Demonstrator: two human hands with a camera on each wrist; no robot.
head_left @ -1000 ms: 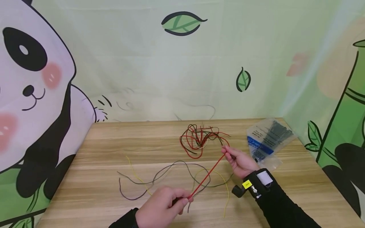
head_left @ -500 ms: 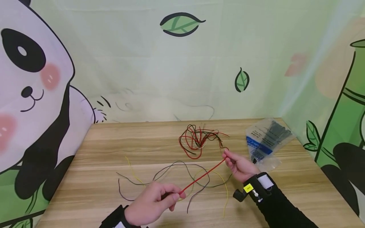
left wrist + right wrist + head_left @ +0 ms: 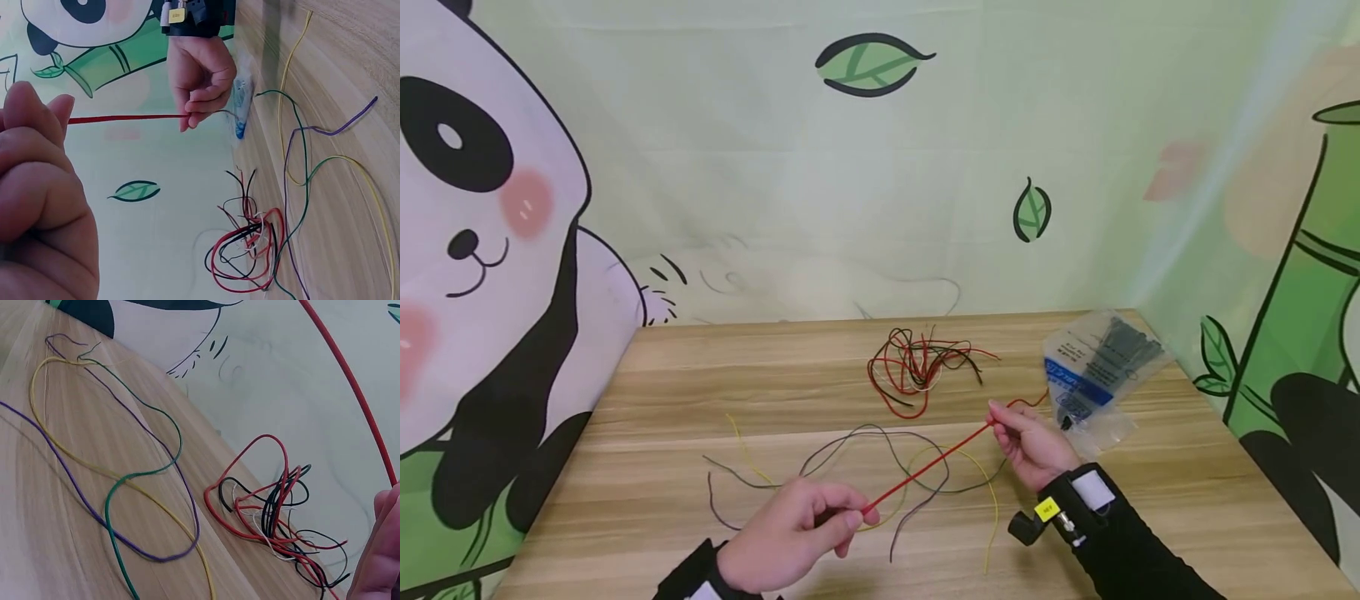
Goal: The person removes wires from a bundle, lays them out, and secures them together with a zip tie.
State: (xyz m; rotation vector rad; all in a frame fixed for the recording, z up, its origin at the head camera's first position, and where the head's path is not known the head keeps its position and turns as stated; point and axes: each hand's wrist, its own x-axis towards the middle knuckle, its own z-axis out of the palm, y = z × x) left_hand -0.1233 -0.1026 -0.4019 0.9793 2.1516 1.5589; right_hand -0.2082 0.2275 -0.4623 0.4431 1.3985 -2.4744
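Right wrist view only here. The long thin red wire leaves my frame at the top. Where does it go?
Observer: In the head view, the long thin red wire runs straight to the left hand, pinched by thumb and fingers.
Operator: And past the right hand?
Observer: The head view shows a bent tail sticking out beyond it, toward the clear plastic bag with a blue printed band; whether they touch, I can't tell.

Wood-grain tabletop (image 3: pixel 655 392) on my monitor
I see a red-and-black wire tangle (image 3: pixel 918 377), a plastic bag (image 3: pixel 1084 377), and loose yellow, green and purple wires (image 3: pixel 128 477) crossing.
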